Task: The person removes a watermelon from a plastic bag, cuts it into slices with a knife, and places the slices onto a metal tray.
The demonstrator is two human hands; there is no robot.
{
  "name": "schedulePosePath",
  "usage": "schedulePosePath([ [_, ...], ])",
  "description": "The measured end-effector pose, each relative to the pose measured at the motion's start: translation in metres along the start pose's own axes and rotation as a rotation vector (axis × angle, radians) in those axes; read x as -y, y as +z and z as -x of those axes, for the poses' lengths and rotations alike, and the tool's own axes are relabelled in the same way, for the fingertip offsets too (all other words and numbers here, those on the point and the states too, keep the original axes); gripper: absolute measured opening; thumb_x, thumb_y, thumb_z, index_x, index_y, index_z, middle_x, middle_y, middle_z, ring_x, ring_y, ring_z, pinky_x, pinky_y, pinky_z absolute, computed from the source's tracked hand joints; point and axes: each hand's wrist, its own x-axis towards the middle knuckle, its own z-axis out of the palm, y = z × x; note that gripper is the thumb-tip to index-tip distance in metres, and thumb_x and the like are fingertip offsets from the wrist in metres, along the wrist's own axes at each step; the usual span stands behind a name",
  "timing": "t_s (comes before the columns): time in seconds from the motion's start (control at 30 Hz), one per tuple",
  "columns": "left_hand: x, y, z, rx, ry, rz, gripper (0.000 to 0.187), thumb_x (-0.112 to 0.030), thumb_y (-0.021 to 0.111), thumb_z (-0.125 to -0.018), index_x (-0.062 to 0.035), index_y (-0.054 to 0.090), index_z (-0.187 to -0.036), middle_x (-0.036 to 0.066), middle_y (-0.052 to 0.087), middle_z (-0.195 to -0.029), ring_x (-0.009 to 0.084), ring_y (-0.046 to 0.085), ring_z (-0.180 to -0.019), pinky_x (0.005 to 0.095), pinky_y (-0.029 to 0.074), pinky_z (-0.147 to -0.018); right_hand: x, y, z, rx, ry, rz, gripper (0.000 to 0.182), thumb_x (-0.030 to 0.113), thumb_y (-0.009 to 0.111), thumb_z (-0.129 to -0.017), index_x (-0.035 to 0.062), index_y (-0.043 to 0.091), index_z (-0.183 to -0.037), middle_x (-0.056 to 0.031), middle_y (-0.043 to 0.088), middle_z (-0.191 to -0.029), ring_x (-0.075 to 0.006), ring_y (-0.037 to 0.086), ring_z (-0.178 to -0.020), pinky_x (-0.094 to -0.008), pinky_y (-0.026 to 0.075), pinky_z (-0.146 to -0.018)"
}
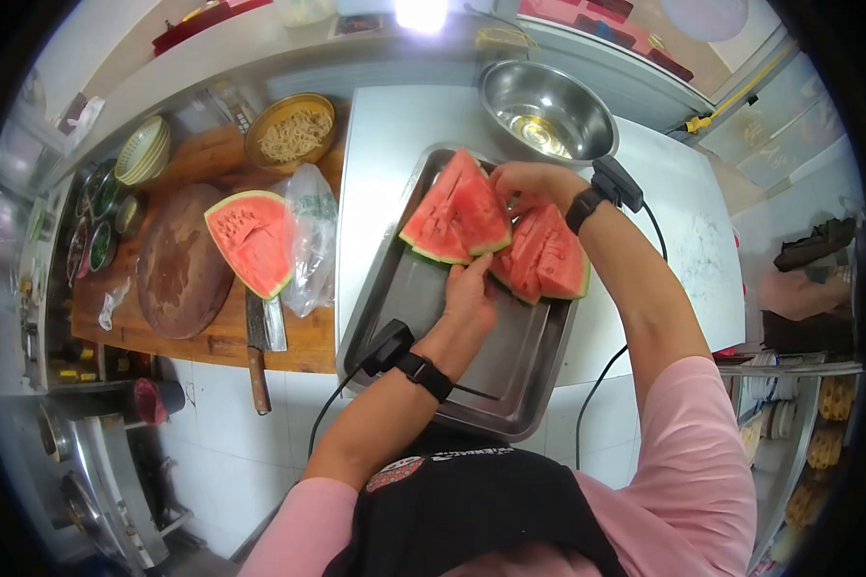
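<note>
Sliced watermelon wedges lie in two groups at the far end of a steel tray (404,332). My left hand (470,293) is at the near rind edge of the left watermelon slices (457,212), its fingers closed on the rind. My right hand (532,181) reaches over the far side, its fingers curled at the top between that group and the right watermelon slices (546,260). Its fingertips are partly hidden. Both wrists carry black straps with small devices and cables.
A steel bowl (587,120) stands beyond the tray on the white table. Leftward, a wooden counter holds a watermelon piece (253,240), a plastic bag (312,240), a cleaver (261,351) with its handle over the edge, a round chopping block (183,260) and a bowl of shreds (293,132).
</note>
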Motion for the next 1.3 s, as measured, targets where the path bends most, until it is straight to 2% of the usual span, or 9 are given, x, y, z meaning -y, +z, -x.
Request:
schedulePosePath([
  [0.1,-0.011,0.003,0.012,-0.041,-0.059,-0.017,0.029,-0.014,0.059,-0.076,-0.0157,0.047,-0.103,-0.004,0.053,-0.101,0.0098,0.046,-0.089,0.0304,0.030,-0.068,-0.003,-0.009,-0.004,-0.011,-0.014,0.093,0.033,0.008,0.051,-0.063,0.0041,0.051,-0.096,-0.0070,0.046,-0.091,-0.0194,0.047,-0.087,-0.0317,0.046,-0.068],
  [0.33,-0.012,-0.022,0.004,-0.087,-0.164,0.139,0.015,-0.005,0.057,-0.077,-0.0079,0.053,-0.091,-0.001,0.055,-0.080,0.0093,0.048,-0.071,0.0239,0.034,-0.061,0.014,0.014,0.039,-0.163,0.022,0.140,0.028,0.017,0.058,-0.066,0.0052,0.050,-0.091,-0.0048,0.047,-0.088,-0.0164,0.050,-0.079,-0.0282,0.045,-0.061],
  [0.43,-0.018,-0.023,0.014,-0.070,-0.163,0.172,0.016,-0.001,0.056,-0.076,-0.0054,0.051,-0.090,0.004,0.053,-0.088,0.0110,0.049,-0.072,0.0224,0.038,-0.059,0.000,0.022,0.056,-0.238,-0.190,0.100,0.027,0.014,0.058,-0.069,0.0055,0.049,-0.092,-0.0047,0.048,-0.090,-0.0150,0.050,-0.079,-0.0264,0.046,-0.063],
  [0.5,-0.022,-0.027,0.025,-0.058,-0.143,0.141,0.017,-0.002,0.055,-0.078,-0.0052,0.051,-0.094,0.002,0.055,-0.089,0.0098,0.050,-0.075,0.0213,0.038,-0.062,-0.006,0.027,0.075,-0.078,-0.499,0.066,0.023,0.004,0.056,-0.072,0.0058,0.047,-0.093,-0.0035,0.049,-0.093,-0.0138,0.051,-0.083,-0.0264,0.047,-0.069],
  [0.67,-0.052,-0.007,0.086,0.031,0.051,0.018,0.028,0.001,0.049,-0.081,-0.0020,0.047,-0.109,0.004,0.056,-0.098,0.0100,0.052,-0.088,0.0197,0.041,-0.073,-0.017,0.040,0.120,-0.153,-0.703,0.020,0.024,-0.006,0.055,-0.073,0.0061,0.048,-0.093,-0.0019,0.050,-0.096,-0.0119,0.050,-0.090,-0.0260,0.047,-0.074],
  [0.83,-0.118,0.020,0.101,0.159,0.384,-0.189,0.039,0.004,0.046,-0.082,0.0014,0.039,-0.120,0.008,0.055,-0.103,0.0113,0.053,-0.091,0.0211,0.043,-0.075,0.050,0.032,0.111,-0.123,-0.756,0.100,0.025,-0.001,0.056,-0.076,0.0056,0.050,-0.100,-0.0016,0.052,-0.097,-0.0103,0.052,-0.090,-0.0261,0.044,-0.082],
  [0.97,-0.160,0.010,0.052,0.223,0.426,-0.281,0.043,0.005,0.048,-0.080,0.0018,0.038,-0.121,0.008,0.057,-0.097,0.0107,0.054,-0.083,0.0208,0.043,-0.072,0.083,0.018,0.049,0.021,-0.885,0.160,0.024,0.000,0.055,-0.077,0.0052,0.051,-0.100,-0.0012,0.053,-0.095,-0.0095,0.053,-0.088,-0.0252,0.044,-0.081],
  [1.23,-0.150,-0.033,-0.037,0.081,0.499,-0.814,0.038,0.002,0.055,-0.074,-0.0008,0.051,-0.112,0.008,0.058,-0.082,0.0125,0.054,-0.071,0.0226,0.043,-0.065,0.050,0.007,-0.028,0.008,-0.660,0.418,0.024,-0.001,0.054,-0.071,0.0032,0.054,-0.095,-0.0023,0.056,-0.089,-0.0112,0.053,-0.085,-0.0237,0.043,-0.075],
  [1.3,-0.149,-0.037,-0.036,0.010,0.624,-1.248,0.034,-0.002,0.059,-0.072,-0.0041,0.056,-0.106,0.011,0.057,-0.078,0.0194,0.056,-0.070,0.0261,0.045,-0.065,0.041,0.002,-0.030,0.049,-0.616,0.399,0.028,-0.003,0.053,-0.070,0.0034,0.054,-0.097,-0.0026,0.057,-0.090,-0.0114,0.053,-0.084,-0.0240,0.043,-0.075],
])
